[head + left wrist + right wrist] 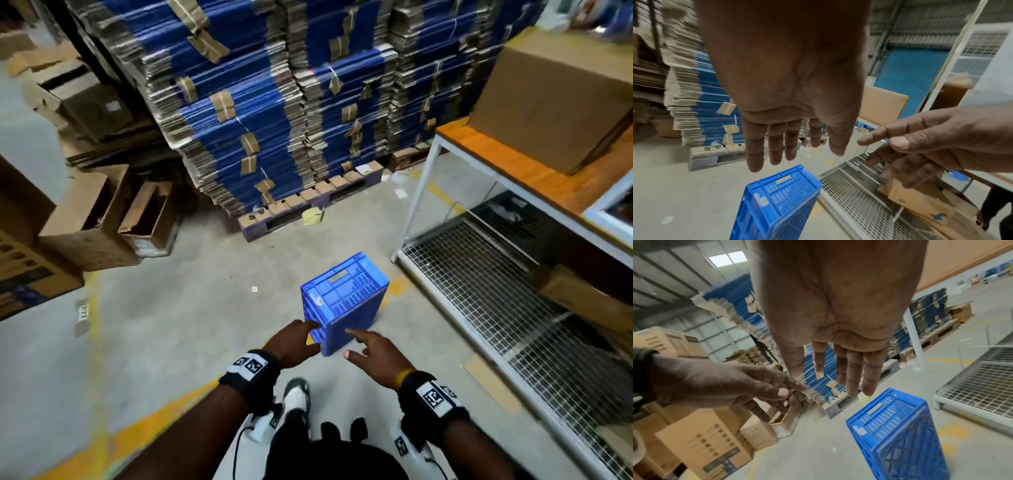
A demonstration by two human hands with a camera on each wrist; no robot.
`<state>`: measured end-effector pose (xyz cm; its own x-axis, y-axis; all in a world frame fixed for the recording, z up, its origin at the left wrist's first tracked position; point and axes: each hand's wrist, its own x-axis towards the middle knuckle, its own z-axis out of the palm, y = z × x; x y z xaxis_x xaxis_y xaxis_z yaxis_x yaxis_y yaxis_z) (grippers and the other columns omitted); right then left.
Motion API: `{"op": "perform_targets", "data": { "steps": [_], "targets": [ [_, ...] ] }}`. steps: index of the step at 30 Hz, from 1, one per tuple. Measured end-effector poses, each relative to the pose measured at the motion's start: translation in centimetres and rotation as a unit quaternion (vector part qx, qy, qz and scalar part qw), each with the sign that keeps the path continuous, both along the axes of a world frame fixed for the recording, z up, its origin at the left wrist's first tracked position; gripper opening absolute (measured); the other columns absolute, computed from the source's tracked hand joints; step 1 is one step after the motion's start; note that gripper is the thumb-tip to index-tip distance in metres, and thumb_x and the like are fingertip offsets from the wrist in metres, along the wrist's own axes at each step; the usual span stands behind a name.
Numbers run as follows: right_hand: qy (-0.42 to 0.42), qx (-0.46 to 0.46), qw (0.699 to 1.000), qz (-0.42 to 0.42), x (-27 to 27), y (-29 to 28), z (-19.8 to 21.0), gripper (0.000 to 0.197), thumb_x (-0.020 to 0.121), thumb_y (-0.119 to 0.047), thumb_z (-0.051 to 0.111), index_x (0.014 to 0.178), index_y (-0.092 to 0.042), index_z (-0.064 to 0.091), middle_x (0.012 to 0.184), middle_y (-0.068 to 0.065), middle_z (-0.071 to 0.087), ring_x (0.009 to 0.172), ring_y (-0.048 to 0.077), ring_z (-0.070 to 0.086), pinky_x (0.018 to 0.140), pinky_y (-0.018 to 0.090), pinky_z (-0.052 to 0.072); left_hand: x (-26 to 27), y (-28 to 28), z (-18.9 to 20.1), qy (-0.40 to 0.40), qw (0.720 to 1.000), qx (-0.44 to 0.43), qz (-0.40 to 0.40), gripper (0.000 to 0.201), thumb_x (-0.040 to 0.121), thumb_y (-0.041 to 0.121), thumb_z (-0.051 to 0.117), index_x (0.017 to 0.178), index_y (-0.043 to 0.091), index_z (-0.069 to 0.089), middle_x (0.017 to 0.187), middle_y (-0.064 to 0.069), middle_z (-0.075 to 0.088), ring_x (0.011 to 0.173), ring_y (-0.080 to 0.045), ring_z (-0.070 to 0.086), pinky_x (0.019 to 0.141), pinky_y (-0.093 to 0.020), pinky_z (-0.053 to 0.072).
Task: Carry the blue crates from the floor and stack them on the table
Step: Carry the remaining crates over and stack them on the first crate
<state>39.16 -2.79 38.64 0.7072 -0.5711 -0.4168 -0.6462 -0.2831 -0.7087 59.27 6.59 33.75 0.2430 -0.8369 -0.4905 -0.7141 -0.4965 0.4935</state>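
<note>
A blue slotted plastic crate (346,301) stands on its end on the concrete floor, just left of the table's leg. The same crate (777,203) shows below my fingers in the left wrist view, and the crate (898,426) also in the right wrist view. My left hand (298,342) and right hand (373,353) reach down side by side over its near top edge. Both have straight, spread fingers and hold nothing. The wrist views show a gap between each palm and the crate. The orange-topped table (513,171) stands to the right.
A large cardboard box (555,102) sits on the table. Below is a wire mesh shelf (496,301) holding cartons. A pallet of flattened blue and brown cartons (274,102) rises behind the crate. Open cardboard boxes (102,222) lie at the left. My white shoe (298,397) is near the crate.
</note>
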Motion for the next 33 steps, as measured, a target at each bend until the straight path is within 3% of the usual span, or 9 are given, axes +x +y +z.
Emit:
{"op": "perform_targets", "data": {
  "steps": [4,9,12,22,24,28,33],
  "targets": [
    [0.022,-0.009,1.000,-0.015,4.4,-5.9,-3.4,0.049,0.089,-0.023,0.064,0.135,-0.017,0.051,0.133,0.006,0.057,0.120,0.020,0.055,0.099,0.026,0.042,4.2,-7.8,-3.5,0.007,1.000,0.016,-0.022,0.061,0.097,0.039,0.061,0.152,0.020,0.041,0.146,-0.015,0.052,0.135,-0.029,0.050,0.109,-0.034,0.040],
    [0.075,-0.010,0.997,-0.034,11.4,-14.6,-11.5,0.052,0.089,-0.028,0.062,0.138,-0.018,0.048,0.136,0.010,0.054,0.122,0.025,0.053,0.100,0.026,0.037,10.5,-18.8,-10.5,0.025,0.998,0.048,-0.044,0.063,0.097,0.037,0.061,0.153,0.019,0.040,0.149,-0.017,0.048,0.136,-0.033,0.050,0.111,-0.039,0.042],
    [0.109,-0.001,0.993,-0.038,15.4,-19.6,-17.5,0.051,0.091,-0.029,0.059,0.139,-0.016,0.047,0.136,0.014,0.053,0.128,0.027,0.047,0.107,0.032,0.034,13.9,-24.6,-16.2,0.030,0.997,0.072,-0.027,0.065,0.091,0.040,0.059,0.150,0.020,0.042,0.142,-0.019,0.050,0.130,-0.039,0.054,0.106,-0.043,0.046],
    [0.185,0.068,0.979,-0.058,21.5,-28.2,-31.6,0.058,0.094,-0.036,0.052,0.146,-0.017,0.035,0.145,0.015,0.043,0.134,0.028,0.041,0.109,0.034,0.032,17.9,-33.7,-31.9,0.023,0.988,0.156,0.006,0.066,0.098,0.034,0.055,0.157,0.020,0.028,0.147,-0.020,0.042,0.132,-0.041,0.051,0.108,-0.047,0.044],
    [0.188,0.091,0.976,-0.064,21.7,-28.3,-32.9,0.059,0.094,-0.037,0.053,0.147,-0.020,0.034,0.149,0.013,0.041,0.136,0.026,0.040,0.110,0.033,0.031,18.1,-34.1,-33.2,0.038,0.983,0.180,0.014,0.064,0.098,0.033,0.055,0.155,0.019,0.030,0.146,-0.020,0.046,0.133,-0.039,0.051,0.107,-0.045,0.045],
    [0.170,0.118,0.971,-0.115,22.0,-28.2,-34.0,0.055,0.092,-0.034,0.057,0.143,-0.019,0.041,0.143,0.012,0.048,0.131,0.026,0.046,0.108,0.034,0.035,18.8,-35.0,-34.8,0.030,0.978,0.203,0.025,0.043,0.096,0.020,0.056,0.137,0.007,0.051,0.137,-0.024,0.059,0.126,-0.039,0.057,0.098,-0.041,0.046],
    [0.138,0.148,0.945,-0.258,21.7,-28.0,-32.2,0.045,0.091,-0.037,0.058,0.132,-0.020,0.052,0.123,0.010,0.064,0.114,0.025,0.060,0.091,0.030,0.043,15.4,-34.2,-32.0,0.042,0.977,0.203,-0.042,0.040,0.098,0.030,0.055,0.133,0.010,0.058,0.132,-0.019,0.063,0.122,-0.034,0.061,0.097,-0.039,0.048]
  ]
}}
